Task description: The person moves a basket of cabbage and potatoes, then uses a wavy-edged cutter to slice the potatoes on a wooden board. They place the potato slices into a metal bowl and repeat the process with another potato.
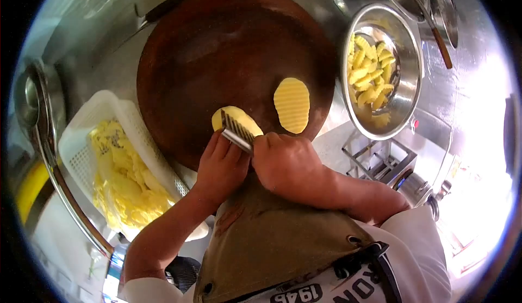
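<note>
A peeled potato (242, 117) lies near the front of the round brown cutting board (217, 47). My right hand (288, 161) is closed on the end of a crinkle cutter (238, 133), whose wavy metal blade stands against the potato. Just left of it, my left hand (223, 164) has its fingers bent at the potato's near side, close to the cutter's metal back. The exact contact of those fingertips is partly hidden. To the right on the board lies a flat potato slice (292, 105) with a ridged face.
A steel bowl (418, 69) with several ridged potato pieces (371, 72) stands right of the board. At left, a white plastic basket (76, 134) holds a bag of yellow food (122, 172). A dark-handled tool (163, 8) lies at the board's far left edge. A metal frame (375, 161) is at lower right.
</note>
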A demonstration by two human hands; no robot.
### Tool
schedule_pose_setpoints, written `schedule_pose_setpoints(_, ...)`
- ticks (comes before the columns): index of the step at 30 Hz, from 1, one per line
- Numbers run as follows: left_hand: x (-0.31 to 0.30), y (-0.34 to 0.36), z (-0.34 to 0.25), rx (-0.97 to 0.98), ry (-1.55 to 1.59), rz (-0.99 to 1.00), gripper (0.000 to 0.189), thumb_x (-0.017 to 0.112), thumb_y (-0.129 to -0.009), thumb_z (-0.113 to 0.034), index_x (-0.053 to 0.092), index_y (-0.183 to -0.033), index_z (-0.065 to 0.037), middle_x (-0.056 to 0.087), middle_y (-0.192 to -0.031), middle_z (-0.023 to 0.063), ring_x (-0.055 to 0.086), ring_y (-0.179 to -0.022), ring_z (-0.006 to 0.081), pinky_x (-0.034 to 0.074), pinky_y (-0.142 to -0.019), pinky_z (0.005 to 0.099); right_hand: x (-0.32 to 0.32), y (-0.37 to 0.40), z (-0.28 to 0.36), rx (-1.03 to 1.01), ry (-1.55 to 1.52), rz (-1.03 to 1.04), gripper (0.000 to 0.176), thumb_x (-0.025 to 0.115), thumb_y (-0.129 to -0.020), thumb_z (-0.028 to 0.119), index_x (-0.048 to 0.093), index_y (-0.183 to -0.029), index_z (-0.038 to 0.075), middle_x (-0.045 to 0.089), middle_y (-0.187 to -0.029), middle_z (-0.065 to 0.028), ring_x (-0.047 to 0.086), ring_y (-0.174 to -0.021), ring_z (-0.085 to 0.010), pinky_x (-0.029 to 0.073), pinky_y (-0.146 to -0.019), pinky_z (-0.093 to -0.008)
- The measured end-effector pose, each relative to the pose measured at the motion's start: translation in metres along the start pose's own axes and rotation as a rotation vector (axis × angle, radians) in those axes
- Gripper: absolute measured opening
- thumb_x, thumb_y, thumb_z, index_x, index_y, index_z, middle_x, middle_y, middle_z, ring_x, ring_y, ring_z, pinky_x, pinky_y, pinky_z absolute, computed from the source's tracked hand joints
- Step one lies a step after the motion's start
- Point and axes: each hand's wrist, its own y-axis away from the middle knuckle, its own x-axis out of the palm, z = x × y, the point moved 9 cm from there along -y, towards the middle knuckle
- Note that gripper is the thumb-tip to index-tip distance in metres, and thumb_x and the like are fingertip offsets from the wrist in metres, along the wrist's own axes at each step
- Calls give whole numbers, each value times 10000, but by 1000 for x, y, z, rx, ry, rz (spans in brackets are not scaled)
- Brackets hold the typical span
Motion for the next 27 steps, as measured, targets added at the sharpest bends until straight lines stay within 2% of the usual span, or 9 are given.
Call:
schedule_pose_setpoints(3,6,5,2,15,20,-8,238,655,-723,-129,688,-947,-56,598,-987,97,567,-982,319,480,-936,468,-6,-2,2,25,-3,-15,100,570,-737,81,504,-743,7,553,-661,-134,607,-564,-257,490,-461,-373)
schedule_pose_setpoints(9,9,10,8,-51,55,-16,249,664,-751,-120,690,-989,-51,601,-1043,91,564,-1026,327,479,-946,476,-4,-6,1,25,2,16,109,579,-729,93,503,-729,14,550,-654,-127,598,-554,-248,486,-458,-366)
schedule_pose_setpoints(12,9,16,5,-24,35,-7,249,667,-755,-111,685,-993,-41,601,-1063,99,564,-1030,328,480,-945,477,-4,-6,7,17,42,3,120,579,-743,97,504,-759,5,553,-656,-127,601,-558,-266,486,-459,-377)
schedule_pose_setpoints(15,-1,9,2,-24,23,-65,239,658,-767,-97,676,-995,-26,595,-1102,110,560,-1034,329,487,-926,469,-8,-5,-1,108,-33,86,138,579,-791,114,501,-789,0,567,-670,-140,609,-571,-296,492,-484,-402)
schedule_pose_setpoints(18,-9,9,5,-28,-34,-109,232,647,-778,-86,667,-996,-10,583,-1141,118,550,-1044,328,495,-894,451,-1,-2,-27,237,46,91,170,581,-836,147,497,-801,4,580,-686,-155,610,-577,-316,496,-513,-421)
schedule_pose_setpoints(21,-10,10,8,-8,-19,-94,225,633,-784,-79,660,-991,5,568,-1164,127,534,-1062,330,502,-856,427,13,-8,-40,217,116,154,189,585,-851,164,493,-794,9,588,-697,-163,616,-585,-316,498,-526,-421)
schedule_pose_setpoints(22,-12,9,8,4,-11,-76,228,633,-782,-80,658,-991,7,568,-1161,129,534,-1064,330,502,-856,427,17,-10,-40,185,67,111,185,589,-843,158,492,-787,11,581,-684,-152,613,-582,-312,496,-516,-412)
schedule_pose_setpoints(25,-11,9,7,34,-15,-82,237,630,-773,-80,655,-991,10,568,-1153,134,534,-1067,329,503,-859,429,22,-10,-33,65,171,109,131,534,-821,121,515,-855,-4,618,-724,-153,641,-567,-282,522,-465,-394)
schedule_pose_setpoints(27,-12,9,6,48,-24,-95,247,628,-763,-81,654,-991,11,568,-1148,136,536,-1067,327,502,-862,429,25,-9,-32,74,127,97,133,539,-818,126,519,-857,1,613,-723,-145,640,-572,-269,518,-459,-383)
